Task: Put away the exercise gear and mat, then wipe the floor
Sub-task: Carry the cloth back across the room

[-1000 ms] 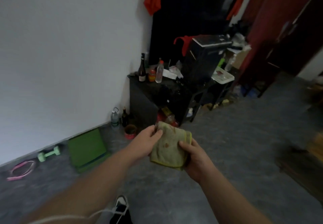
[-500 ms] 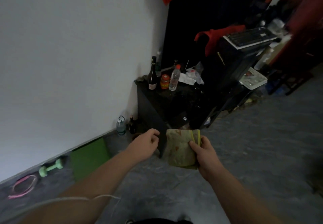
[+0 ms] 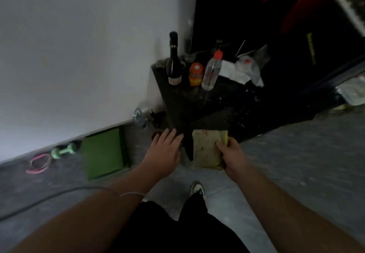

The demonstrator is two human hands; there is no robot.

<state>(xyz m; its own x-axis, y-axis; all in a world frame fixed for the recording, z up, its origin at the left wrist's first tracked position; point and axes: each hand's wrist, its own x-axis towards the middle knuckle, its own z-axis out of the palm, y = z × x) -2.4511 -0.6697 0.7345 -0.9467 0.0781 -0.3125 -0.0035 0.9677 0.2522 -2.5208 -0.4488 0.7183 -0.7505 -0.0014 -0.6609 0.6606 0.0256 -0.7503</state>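
My right hand [image 3: 234, 157] grips a folded yellow-green cloth [image 3: 206, 149] with reddish stains, held in front of the black cabinet's corner. My left hand [image 3: 165, 152] is flat with fingers spread, empty, just left of the cloth and apart from it. A folded green mat [image 3: 103, 153] lies on the grey floor by the white wall. Left of the mat rest a light green dumbbell [image 3: 63, 151] and a pink resistance band [image 3: 39, 163].
A black cabinet [image 3: 197, 106] carries a dark wine bottle [image 3: 173, 61], an orange jar [image 3: 196, 74] and a clear bottle [image 3: 212, 73]. A water bottle [image 3: 139, 118] stands on the floor by the wall. My shoe [image 3: 196, 188] is on the grey floor [image 3: 296, 154].
My left hand let go of the cloth and opened flat; the right hand alone keeps it. The view tilted down and closer to the cabinet.
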